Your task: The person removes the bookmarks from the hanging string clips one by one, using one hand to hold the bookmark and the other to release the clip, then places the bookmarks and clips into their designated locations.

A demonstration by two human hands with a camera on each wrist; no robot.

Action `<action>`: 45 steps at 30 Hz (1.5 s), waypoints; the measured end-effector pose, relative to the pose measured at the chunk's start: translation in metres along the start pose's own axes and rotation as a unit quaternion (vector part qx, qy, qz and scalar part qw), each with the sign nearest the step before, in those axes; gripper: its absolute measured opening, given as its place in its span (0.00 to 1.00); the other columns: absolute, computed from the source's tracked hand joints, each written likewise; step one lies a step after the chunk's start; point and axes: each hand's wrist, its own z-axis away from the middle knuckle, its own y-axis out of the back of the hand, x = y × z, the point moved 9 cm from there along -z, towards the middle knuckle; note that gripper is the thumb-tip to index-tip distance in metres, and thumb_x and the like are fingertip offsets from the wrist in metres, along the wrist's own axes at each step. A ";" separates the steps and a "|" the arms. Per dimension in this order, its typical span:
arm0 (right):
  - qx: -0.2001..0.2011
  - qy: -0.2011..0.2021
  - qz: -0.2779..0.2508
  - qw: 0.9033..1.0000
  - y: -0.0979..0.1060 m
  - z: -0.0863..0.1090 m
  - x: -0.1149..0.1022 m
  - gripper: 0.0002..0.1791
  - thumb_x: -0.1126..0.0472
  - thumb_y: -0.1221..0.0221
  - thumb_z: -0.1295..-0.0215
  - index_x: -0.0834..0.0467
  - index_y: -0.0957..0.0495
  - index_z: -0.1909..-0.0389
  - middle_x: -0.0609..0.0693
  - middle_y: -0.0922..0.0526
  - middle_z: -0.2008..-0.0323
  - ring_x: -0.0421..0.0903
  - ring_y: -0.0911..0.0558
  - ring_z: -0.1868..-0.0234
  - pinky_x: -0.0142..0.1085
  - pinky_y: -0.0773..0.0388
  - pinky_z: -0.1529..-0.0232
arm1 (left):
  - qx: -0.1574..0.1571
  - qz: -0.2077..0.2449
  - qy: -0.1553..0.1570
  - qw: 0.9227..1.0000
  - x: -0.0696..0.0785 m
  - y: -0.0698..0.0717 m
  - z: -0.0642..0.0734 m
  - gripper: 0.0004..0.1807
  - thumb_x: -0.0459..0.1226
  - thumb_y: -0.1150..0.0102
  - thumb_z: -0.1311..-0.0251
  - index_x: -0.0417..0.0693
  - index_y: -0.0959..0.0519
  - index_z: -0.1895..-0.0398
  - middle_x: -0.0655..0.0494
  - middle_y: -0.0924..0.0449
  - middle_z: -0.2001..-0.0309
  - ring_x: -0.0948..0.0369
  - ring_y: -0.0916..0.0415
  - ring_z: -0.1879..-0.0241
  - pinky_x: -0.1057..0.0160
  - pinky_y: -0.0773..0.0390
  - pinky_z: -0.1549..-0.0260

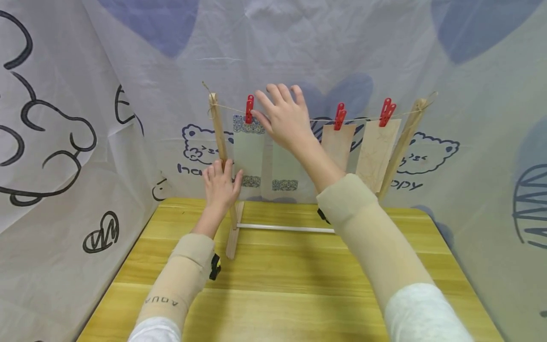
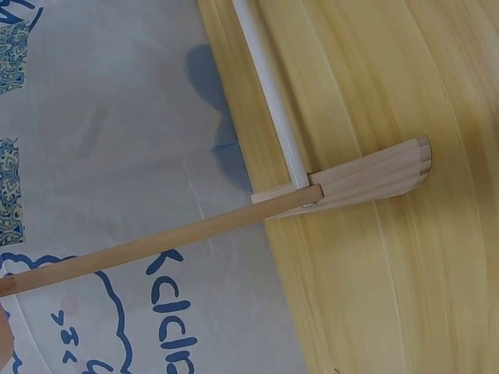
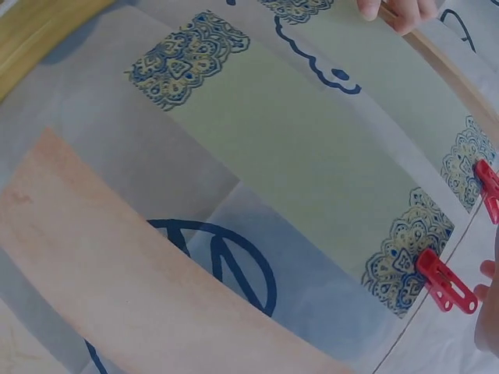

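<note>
My left hand (image 1: 219,189) holds the left wooden post (image 1: 219,128) of a small stand, with fingers and thumb about it. My right hand (image 1: 287,116) is raised at the string, fingers spread and slightly bent. It hides the top of the second pale green card (image 1: 285,159) in the head view. The right wrist view shows a red clothespin (image 3: 446,282) on that card's patterned end, the hand's fingers beside it and apart from it. To the left, another green card (image 1: 248,154) hangs from a red clothespin (image 1: 249,110).
A peach card (image 1: 336,145) and a cream card (image 1: 378,152) hang by red clothespins further right, near the right post (image 1: 403,142). A white rod (image 1: 284,228) joins the stand's feet on the wooden table (image 1: 273,294). Printed cloth (image 1: 231,38) surrounds the table.
</note>
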 end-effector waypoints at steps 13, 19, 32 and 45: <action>-0.098 -0.021 0.012 0.995 -0.013 -0.017 -0.003 0.31 0.36 0.74 0.32 0.45 0.48 0.33 0.49 0.42 0.36 0.48 0.46 0.35 0.48 0.59 0.36 | -0.002 -0.007 0.016 1.000 0.001 -0.003 0.001 0.24 0.52 0.64 0.34 0.45 0.38 0.45 0.43 0.42 0.53 0.47 0.43 0.55 0.48 0.46 0.47; -0.133 -0.023 0.016 0.991 -0.016 -0.021 -0.009 0.33 0.36 0.77 0.32 0.46 0.49 0.32 0.50 0.44 0.35 0.48 0.47 0.34 0.48 0.61 0.35 | 0.004 -0.007 0.016 1.000 0.004 -0.004 0.001 0.24 0.52 0.64 0.34 0.44 0.39 0.46 0.43 0.42 0.54 0.47 0.43 0.55 0.48 0.47 0.47; -0.116 -0.028 0.004 0.993 -0.015 -0.021 -0.012 0.28 0.40 0.76 0.30 0.46 0.44 0.35 0.49 0.40 0.39 0.48 0.43 0.37 0.47 0.57 0.37 | 0.010 -0.018 0.017 1.000 0.007 -0.007 0.005 0.23 0.51 0.64 0.33 0.43 0.39 0.46 0.43 0.42 0.54 0.47 0.43 0.57 0.47 0.45 0.48; -0.120 -0.032 -0.017 0.992 -0.016 -0.023 -0.011 0.27 0.40 0.76 0.31 0.43 0.43 0.37 0.48 0.40 0.40 0.47 0.43 0.37 0.47 0.58 0.37 | 0.037 -0.006 0.009 0.999 0.006 -0.006 0.005 0.22 0.48 0.64 0.33 0.40 0.35 0.49 0.43 0.40 0.54 0.47 0.42 0.58 0.47 0.46 0.49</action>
